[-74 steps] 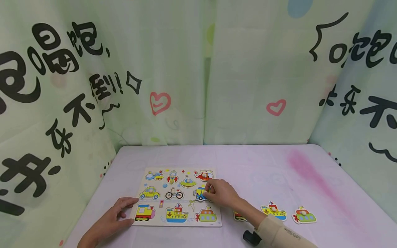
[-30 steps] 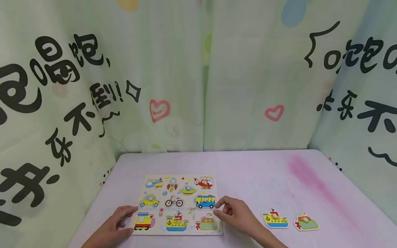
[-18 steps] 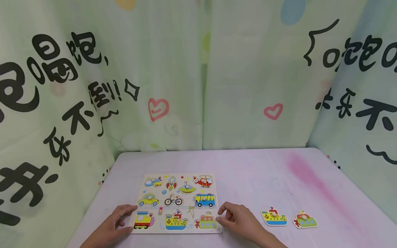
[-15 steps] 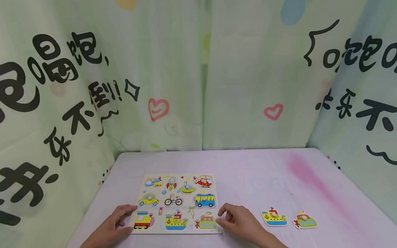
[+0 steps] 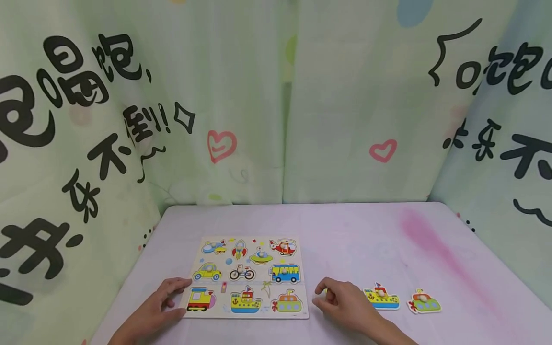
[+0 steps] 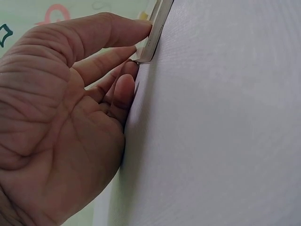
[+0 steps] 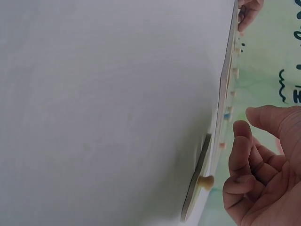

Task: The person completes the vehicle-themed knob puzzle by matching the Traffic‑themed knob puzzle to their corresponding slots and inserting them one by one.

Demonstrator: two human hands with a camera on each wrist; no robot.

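Note:
A knobbed vehicle puzzle board (image 5: 223,306) lies flat on the table. My left hand (image 5: 157,306) touches its lower left side, thumb and index fingertips at the edge; the left wrist view shows the thumb (image 6: 117,30) against the board's side. The bus piece (image 5: 284,274) sits in the board's middle row at the right. Just right of the board, my right hand (image 5: 347,304) hovers low with loosely bent fingers, holding nothing. Below those fingers, in the right wrist view, a loose knobbed piece (image 7: 192,197) lies on the table; in the head view the hand mostly hides it.
Two more loose pieces, a ship (image 5: 384,299) and a submarine (image 5: 424,303), lie right of my right hand. The board's bottom row shows flat train, ship and submarine pictures. A pink stain (image 5: 435,244) marks the cloth. Printed curtains (image 5: 327,120) enclose the table.
My right hand pinched the bus piece at the board 2.5 s ago, then let go and drew back right, over the loose piece. My left hand stays at the board's edge.

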